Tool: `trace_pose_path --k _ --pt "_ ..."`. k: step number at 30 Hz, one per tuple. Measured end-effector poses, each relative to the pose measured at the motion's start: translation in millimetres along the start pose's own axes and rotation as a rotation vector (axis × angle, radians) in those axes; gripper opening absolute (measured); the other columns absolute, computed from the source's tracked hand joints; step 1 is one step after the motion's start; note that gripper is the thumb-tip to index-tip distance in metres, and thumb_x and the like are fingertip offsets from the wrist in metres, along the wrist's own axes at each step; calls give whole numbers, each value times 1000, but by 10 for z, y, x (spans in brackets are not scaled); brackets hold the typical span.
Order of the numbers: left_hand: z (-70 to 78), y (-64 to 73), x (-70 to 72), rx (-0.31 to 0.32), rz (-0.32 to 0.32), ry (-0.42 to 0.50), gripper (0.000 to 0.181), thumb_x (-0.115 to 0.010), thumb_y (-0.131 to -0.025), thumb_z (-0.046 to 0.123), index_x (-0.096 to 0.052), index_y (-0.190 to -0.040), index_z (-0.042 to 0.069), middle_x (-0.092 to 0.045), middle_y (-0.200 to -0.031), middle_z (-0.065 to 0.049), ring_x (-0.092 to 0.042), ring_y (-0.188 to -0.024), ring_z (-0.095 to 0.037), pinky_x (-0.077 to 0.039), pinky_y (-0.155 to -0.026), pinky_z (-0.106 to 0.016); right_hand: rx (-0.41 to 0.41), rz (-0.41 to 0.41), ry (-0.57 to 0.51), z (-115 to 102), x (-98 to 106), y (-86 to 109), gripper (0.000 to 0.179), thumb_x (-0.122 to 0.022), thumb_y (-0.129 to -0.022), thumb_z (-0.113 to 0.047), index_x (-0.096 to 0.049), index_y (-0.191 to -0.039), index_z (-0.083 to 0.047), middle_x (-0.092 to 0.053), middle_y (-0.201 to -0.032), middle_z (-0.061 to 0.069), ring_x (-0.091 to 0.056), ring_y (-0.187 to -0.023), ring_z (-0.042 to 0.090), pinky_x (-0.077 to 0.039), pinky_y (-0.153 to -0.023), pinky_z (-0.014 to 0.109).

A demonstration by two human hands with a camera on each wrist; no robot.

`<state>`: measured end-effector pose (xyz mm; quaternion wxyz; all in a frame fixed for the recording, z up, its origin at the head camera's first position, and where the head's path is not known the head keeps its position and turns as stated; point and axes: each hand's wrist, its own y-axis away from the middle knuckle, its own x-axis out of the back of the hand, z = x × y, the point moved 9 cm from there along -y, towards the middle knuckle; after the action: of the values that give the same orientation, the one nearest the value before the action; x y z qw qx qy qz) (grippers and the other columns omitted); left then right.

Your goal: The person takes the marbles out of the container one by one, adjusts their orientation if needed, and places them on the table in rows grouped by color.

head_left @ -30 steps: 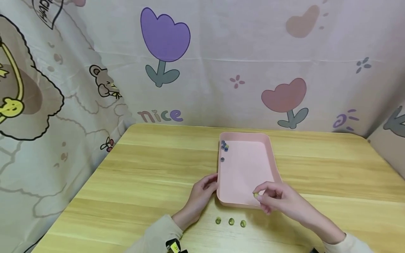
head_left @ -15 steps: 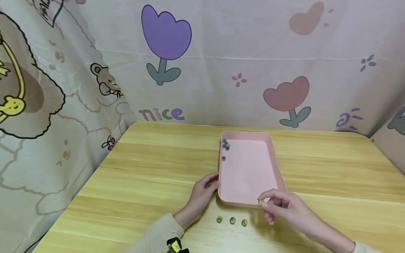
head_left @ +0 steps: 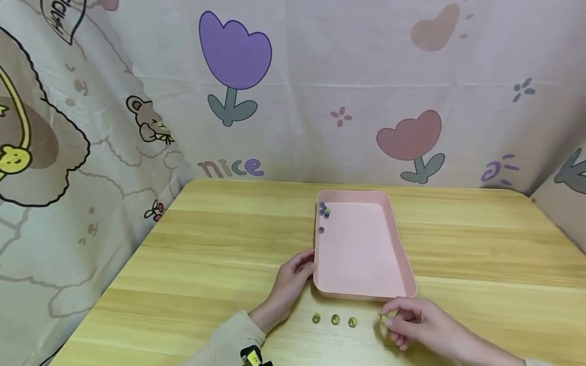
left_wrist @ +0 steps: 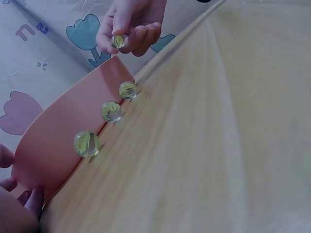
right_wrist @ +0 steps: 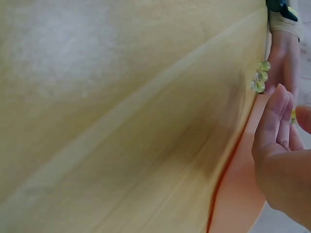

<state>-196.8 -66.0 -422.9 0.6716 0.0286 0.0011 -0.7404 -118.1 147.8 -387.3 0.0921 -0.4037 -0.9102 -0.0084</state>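
Observation:
My right hand (head_left: 426, 323) pinches a clear marble with a yellow-green swirl (left_wrist: 118, 41) between thumb and forefinger. It is just off the near right corner of a pink tray (head_left: 359, 249). Three similar marbles lie in a row on the table along the tray's near side: a left one (head_left: 316, 318), a middle one (head_left: 335, 319) and a right one (head_left: 352, 322). My left hand (head_left: 290, 284) rests its fingertips against the outside of the tray's left wall, near the front corner. Inside the tray, several small bluish marbles (head_left: 324, 210), with a yellowish one among them, cluster by the far left corner.
A single dark marble (head_left: 321, 230) sits apart by the tray's left wall. Under everything is a wood-grain table (head_left: 220, 244). A printed cloth (head_left: 311, 61) hangs behind the table and along its left side.
My right hand has moved from over the tray's near right corner toward me and down to the table, still pinching the marble. The left hand and the row of marbles stay put.

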Motion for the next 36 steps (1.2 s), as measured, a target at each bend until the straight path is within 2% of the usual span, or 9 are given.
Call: trace_pose_path --k 12,19,36 --pt "-9 20 10 9 4 1 41 -57 -95 10 -52 -134 -4 -58 -126 -15 -55 -115 -25 -47 -97 -30 -67 -12 -36 165 -91 -58 16 -51 -97 2 -55 -108 12 -66 -80 6 -63 -72 10 -59 -60 37" --pt "-4 5 -1 1 -3 3 41 -57 -96 10 -52 -134 -4 -57 -128 -17 -55 -117 -27 -47 -98 -31 -139 11 -8 235 -79 -94 16 -53 -97 -1 -58 -108 11 -67 -81 8 -65 -72 13 -59 -61 35" --pt "-10 9 -1 4 1 2 40 -56 -96 9 -53 -133 -5 -59 -124 -15 -56 -114 -26 -48 -96 -31 -157 32 71 224 -102 -132 15 -57 -96 -6 -62 -105 6 -65 -73 2 -63 -66 10 -58 -55 31"
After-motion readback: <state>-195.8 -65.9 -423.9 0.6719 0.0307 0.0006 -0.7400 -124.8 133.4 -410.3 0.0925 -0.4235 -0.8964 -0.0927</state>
